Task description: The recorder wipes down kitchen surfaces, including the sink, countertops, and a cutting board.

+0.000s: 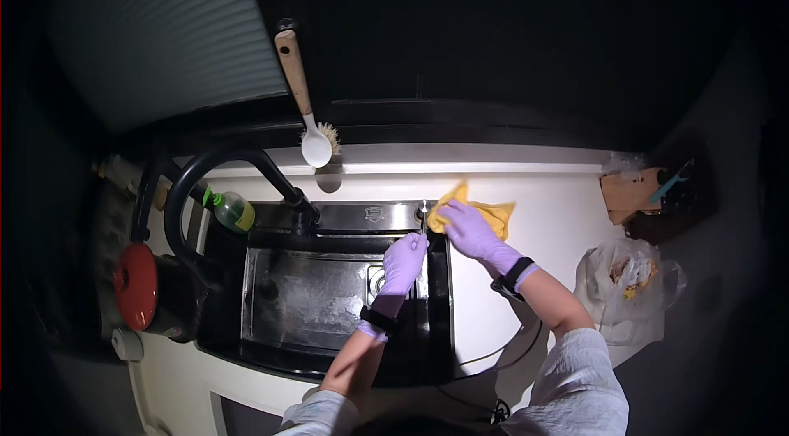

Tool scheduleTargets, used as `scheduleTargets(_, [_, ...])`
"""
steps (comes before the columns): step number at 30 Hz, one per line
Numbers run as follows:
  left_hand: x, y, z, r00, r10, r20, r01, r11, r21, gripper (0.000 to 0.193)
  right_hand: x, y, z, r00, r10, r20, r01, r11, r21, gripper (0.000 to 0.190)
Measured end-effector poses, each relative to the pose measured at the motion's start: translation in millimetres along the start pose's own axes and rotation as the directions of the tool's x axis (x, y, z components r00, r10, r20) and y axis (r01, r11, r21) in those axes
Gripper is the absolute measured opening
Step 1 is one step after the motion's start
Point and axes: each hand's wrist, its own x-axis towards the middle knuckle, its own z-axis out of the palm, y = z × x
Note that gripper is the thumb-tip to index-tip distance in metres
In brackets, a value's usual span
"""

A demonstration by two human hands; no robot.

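Observation:
My left hand [405,256], in a purple glove, is closed over the right part of the sink [308,294]. From its fingertips a thin shiny metal rod [424,219] reaches toward the sink's back ledge; its exact kind is unclear. My right hand [473,231], gloved alike, presses a bunched yellow cloth [498,217] near the sink's back right corner. Part of the cloth spreads onto the white countertop [542,208]. Below the left wrist, the drain [376,280] is partly covered by that hand.
A black faucet [185,189] arches left of the basin, beside a green-topped soap pump bottle [234,213] and a red-lidded dark pot [137,286]. A dish brush [297,78] hangs behind. Rightward are a plastic bag [629,288] with scraps and a wooden block [629,192]. A cable [524,353] crosses the front.

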Motion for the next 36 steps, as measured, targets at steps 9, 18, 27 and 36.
scheduleTargets(9, [-4.7, 15.7, 2.7, 0.999, -0.039, 0.027, 0.040, 0.999, -0.012, 0.034, 3.3, 14.9, 17.3, 0.951, -0.137, 0.277, 0.262, 0.834, -0.485, 0.040])
scheduleTargets(18, [-0.7, 11.6, 5.6, 0.999, 0.031, -0.030, -0.024, 0.976, 0.215, 0.037, -89.8, -12.6, 26.2, 0.970, -0.124, 0.209, 0.208, 0.868, -0.450, 0.031])
scheduleTargets(27, [-28.3, 13.8, -29.3, 0.991, 0.082, 0.109, -0.114, 0.935, 0.334, 0.057, -230.7, -75.0, 34.9, 0.978, -0.068, 0.197, 0.142, 0.910, -0.389, 0.031])
scheduleTargets(36, [-84.4, -7.9, -64.9, 0.958, 0.127, 0.258, -0.224, 0.892, 0.393, 0.063, -322.3, -69.4, 37.9, 0.945, -0.056, 0.323, 0.046, 0.998, 0.039, 0.033])
